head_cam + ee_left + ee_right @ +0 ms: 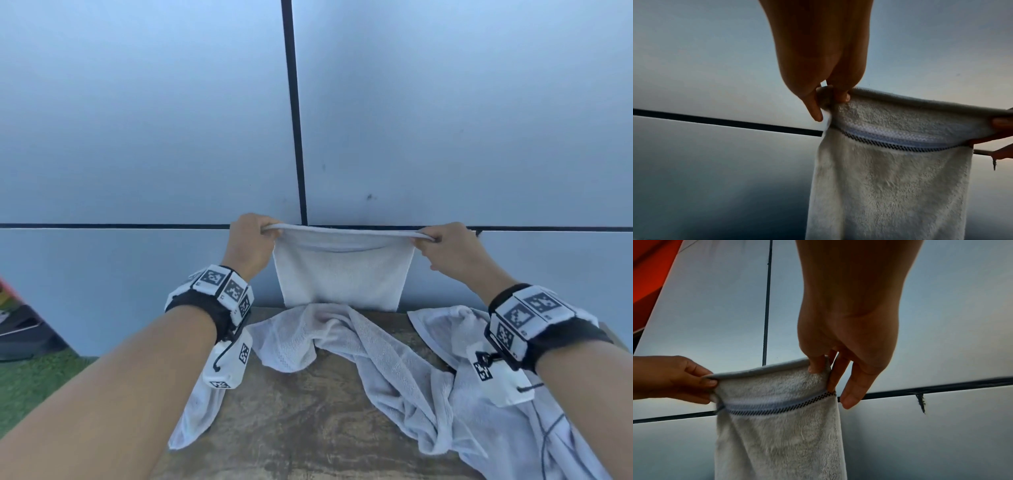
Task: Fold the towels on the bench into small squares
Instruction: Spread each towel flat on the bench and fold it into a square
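A white towel hangs doubled over in the air above the far edge of the wooden bench. My left hand pinches its top left corner and my right hand pinches its top right corner, the upper edge stretched between them. In the left wrist view the towel shows a woven band with a dark stitched line below my left hand. The right wrist view shows the same towel, my right hand at its corner and the left hand opposite.
Two more crumpled white towels lie on the bench, one in the middle and one at the right. A pale panelled wall with dark seams stands right behind the bench. Green turf lies at the left.
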The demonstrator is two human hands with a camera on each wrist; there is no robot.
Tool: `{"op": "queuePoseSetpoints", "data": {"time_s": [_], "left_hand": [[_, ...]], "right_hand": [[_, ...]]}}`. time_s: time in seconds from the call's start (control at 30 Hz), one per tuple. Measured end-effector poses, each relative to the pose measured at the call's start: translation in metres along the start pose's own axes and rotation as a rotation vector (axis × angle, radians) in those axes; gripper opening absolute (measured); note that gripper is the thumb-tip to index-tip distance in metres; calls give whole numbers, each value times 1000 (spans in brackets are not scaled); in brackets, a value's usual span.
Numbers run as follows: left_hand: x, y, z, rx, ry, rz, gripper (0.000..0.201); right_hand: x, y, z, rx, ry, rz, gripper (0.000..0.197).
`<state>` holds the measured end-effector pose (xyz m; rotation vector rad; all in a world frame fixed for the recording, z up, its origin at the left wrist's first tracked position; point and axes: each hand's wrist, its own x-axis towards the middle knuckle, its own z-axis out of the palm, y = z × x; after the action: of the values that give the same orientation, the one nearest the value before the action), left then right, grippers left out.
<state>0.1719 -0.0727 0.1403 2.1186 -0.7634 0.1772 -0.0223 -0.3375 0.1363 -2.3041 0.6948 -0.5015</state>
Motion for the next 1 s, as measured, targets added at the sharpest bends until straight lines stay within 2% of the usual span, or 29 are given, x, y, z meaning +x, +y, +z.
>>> {"op": "queuePoseSetpoints", "data": {"time_s": [0.17, 0.37, 0.47, 0.6, 0.8, 0.9, 1.0], "left_hand": [[-20, -8, -10, 51, -34, -15, 20], [-47, -6, -30, 104, -85, 16, 17], [-68, 1, -40, 69, -31, 39, 13], [-99, 9, -51, -43, 33, 13, 13], [-138, 25, -73, -213, 76, -55, 28], [-155, 34, -85, -198, 38, -38, 31], [-173, 47, -98, -217, -115, -72, 27]], "right_hand": [[-21, 3, 2, -33, -53, 12, 24], [-59, -2, -14, -61, -51, -37, 26], [-83, -6, -25, -51, -77, -50, 26], [-114, -7, -38, 7, -67, -69, 39], [-156, -11, -55, 72, -58, -183, 42], [-175, -12, -64, 97, -81, -224, 38], [-196, -16, -76, 181, -101, -223, 34]]}}
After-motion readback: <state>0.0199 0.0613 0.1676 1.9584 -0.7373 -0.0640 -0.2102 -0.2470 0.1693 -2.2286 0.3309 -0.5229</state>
